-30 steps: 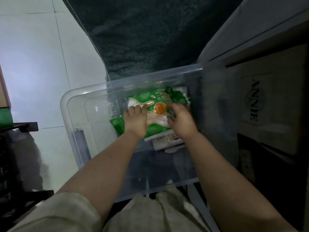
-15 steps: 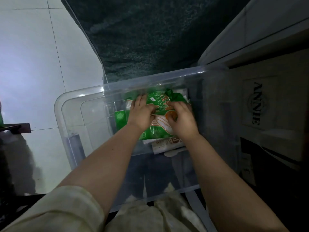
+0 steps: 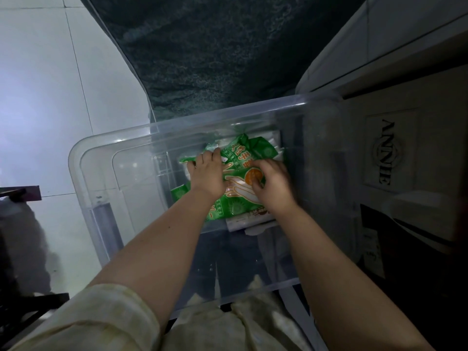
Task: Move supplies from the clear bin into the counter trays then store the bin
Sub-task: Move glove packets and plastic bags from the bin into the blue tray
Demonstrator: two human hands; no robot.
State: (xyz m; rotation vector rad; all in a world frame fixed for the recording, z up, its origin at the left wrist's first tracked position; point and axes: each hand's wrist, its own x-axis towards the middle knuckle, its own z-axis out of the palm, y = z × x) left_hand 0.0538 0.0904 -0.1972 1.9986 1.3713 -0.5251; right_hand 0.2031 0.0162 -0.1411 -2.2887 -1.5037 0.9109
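Here the left hand [image 3: 206, 173] and right hand [image 3: 272, 187] both grip the green packet [image 3: 234, 209] inside the clear bin [image 3: 101, 148], mid-frame

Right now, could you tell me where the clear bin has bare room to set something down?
In the clear bin, bare floor lies between the left wall and the green packets, and along the near wall. The far right is crowded: left hand and right hand grip the stacked packets there.
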